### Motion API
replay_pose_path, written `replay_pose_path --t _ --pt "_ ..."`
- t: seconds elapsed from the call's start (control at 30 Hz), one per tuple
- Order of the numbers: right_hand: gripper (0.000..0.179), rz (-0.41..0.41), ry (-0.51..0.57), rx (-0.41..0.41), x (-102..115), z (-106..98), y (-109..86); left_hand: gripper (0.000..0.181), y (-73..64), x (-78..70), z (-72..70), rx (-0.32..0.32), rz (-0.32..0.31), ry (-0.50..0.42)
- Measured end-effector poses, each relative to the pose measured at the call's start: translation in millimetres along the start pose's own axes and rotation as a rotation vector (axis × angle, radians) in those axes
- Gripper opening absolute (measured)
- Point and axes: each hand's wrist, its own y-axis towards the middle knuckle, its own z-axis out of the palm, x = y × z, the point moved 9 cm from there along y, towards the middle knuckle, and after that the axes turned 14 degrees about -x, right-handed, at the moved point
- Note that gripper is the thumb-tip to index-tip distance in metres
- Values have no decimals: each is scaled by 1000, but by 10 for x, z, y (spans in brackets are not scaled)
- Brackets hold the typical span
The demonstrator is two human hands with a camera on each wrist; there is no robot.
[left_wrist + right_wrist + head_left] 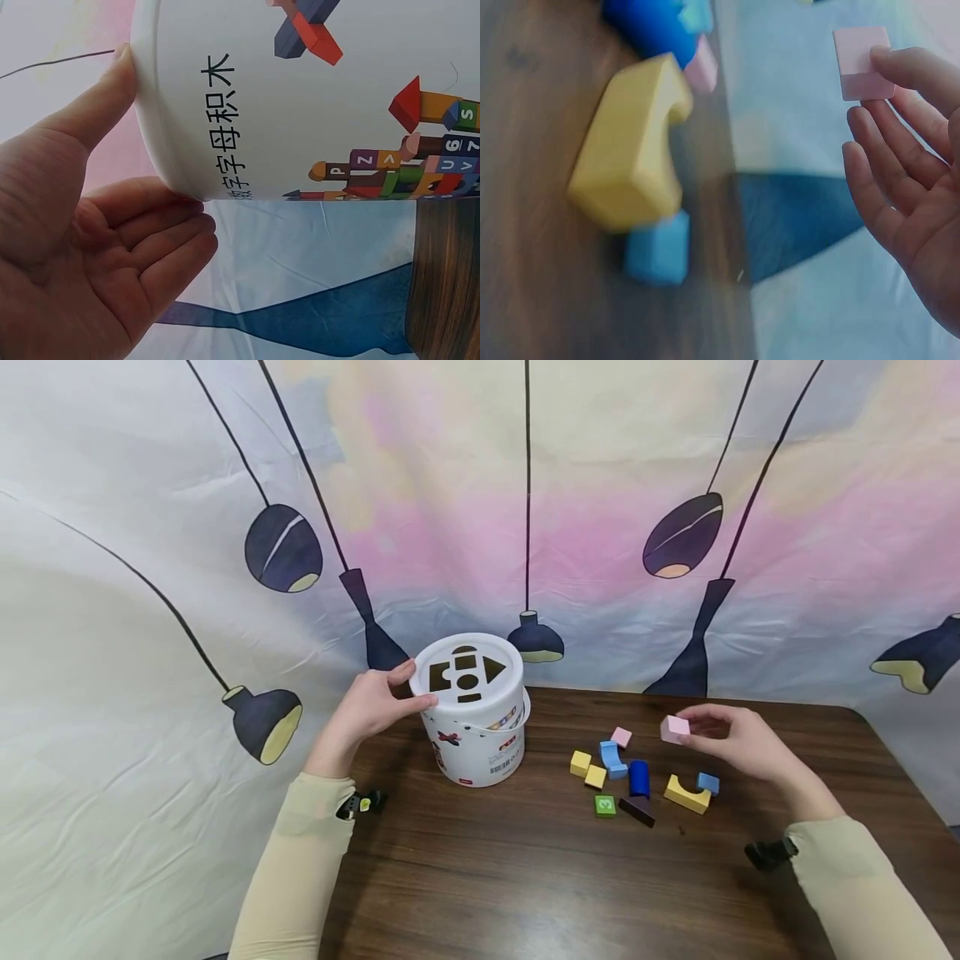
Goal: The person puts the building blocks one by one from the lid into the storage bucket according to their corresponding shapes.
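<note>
A white lidded toy-block bucket stands upright on the table, with shaped holes in its lid. My left hand holds the bucket's rim at the left, thumb and index finger apart on its edge; the left wrist view shows this hand against the printed bucket. Between thumb and fingers, my right hand pinches a pink block above the table. Below it lie a yellow arch block and a small blue block.
More blocks lie on the wooden table: a pink one, yellow cubes, a light blue arch, a blue cylinder, a green numbered block and a dark brown piece. A lamp-patterned cloth hangs behind.
</note>
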Motion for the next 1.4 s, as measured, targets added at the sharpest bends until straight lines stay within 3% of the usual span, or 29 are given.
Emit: replay_pose_path --t 0.33,0.87,1.1,1.4 --pt "39 -64 154 82 689 262 360 89 2 20 -16 -1 8 -3" --pt "36 -220 227 144 1561 644 746 89 -15 23 -42 8 7 7" --pt "36 -258 260 148 1802 805 869 89 10 32 -6 17 10 14" --pt "38 -231 314 151 1981 950 1020 88 18 -30 -1 17 32 8"
